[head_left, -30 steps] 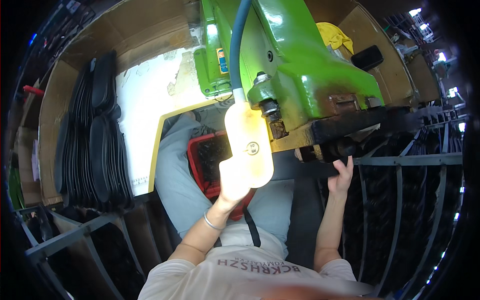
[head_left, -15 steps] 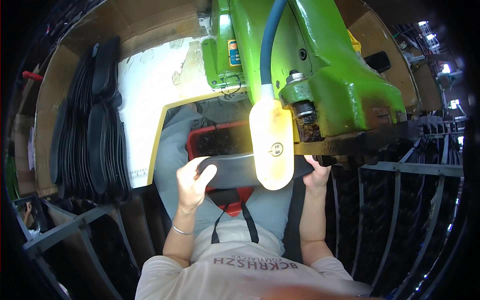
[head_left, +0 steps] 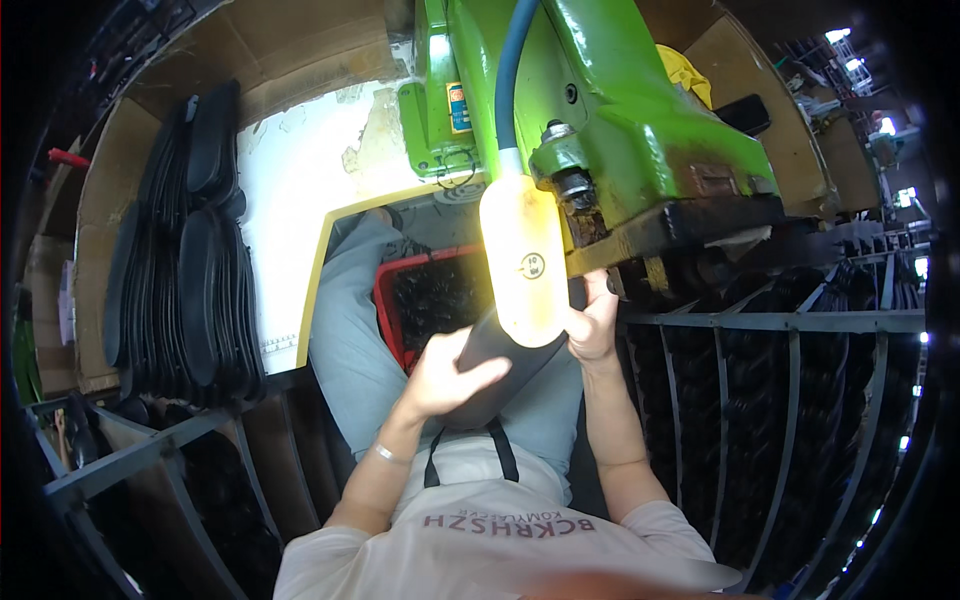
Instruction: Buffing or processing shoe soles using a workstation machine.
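A black shoe sole [head_left: 524,368] is held slantwise over my lap, its near end toward the lower left and its far end up by the machine. My left hand [head_left: 447,376] grips its near part, thumb across the top. My right hand [head_left: 595,325] is closed on the far end, just beneath the dark metal edge of the green machine [head_left: 640,150]. A glowing yellow-white lamp [head_left: 524,270] on a blue hose hangs in front of the sole and hides part of it.
Stacks of black soles [head_left: 205,290] stand on the white tabletop [head_left: 290,200] at the left, against cardboard walls. Below the yellow-edged cutout sits a red bin [head_left: 388,318] with dark pieces in it. Metal racks [head_left: 780,321] flank both sides.
The sole has turned from lying crosswise to a slant. My left hand has moved right and nearer my body; my right hand has moved up and left. The view has shifted slightly.
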Motion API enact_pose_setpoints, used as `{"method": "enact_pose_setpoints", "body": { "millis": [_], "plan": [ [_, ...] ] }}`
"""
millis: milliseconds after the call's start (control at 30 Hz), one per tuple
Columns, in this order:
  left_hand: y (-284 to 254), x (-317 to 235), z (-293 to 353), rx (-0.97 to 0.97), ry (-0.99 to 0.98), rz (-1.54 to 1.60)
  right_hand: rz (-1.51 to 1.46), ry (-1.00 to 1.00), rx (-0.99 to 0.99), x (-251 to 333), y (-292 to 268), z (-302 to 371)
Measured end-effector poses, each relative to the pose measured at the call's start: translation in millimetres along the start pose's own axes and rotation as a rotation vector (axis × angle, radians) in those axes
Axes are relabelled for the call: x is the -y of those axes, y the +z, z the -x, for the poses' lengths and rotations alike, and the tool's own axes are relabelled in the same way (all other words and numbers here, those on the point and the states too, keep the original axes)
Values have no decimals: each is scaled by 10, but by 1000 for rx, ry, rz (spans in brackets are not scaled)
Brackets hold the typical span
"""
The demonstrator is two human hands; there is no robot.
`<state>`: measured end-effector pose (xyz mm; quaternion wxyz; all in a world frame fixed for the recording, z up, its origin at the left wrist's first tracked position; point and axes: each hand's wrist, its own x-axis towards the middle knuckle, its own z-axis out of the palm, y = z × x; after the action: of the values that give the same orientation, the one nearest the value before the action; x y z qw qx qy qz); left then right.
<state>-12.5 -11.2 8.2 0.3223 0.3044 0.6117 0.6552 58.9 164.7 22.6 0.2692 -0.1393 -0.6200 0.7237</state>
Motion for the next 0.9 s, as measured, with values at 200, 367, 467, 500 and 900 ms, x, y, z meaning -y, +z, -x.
{"method": "enact_pose_setpoints", "body": {
  "millis": [200,367,467,500,900],
  "plan": [
    [224,253,-431,-170,264,-203,35,137,-136,-244,-7,554],
    [393,169,-290,-252,193,0,50,631,140,-568,-343,1715],
    [440,287,-231,-262,149,97,-17,588,-90,-373,-738,1873],
    [447,364,-231,-257,118,148,-80,489,-175,-297,-821,1860],
    [351,187,-427,-124,167,11,-2,69,-368,516,-1350,54]
  ]
}}
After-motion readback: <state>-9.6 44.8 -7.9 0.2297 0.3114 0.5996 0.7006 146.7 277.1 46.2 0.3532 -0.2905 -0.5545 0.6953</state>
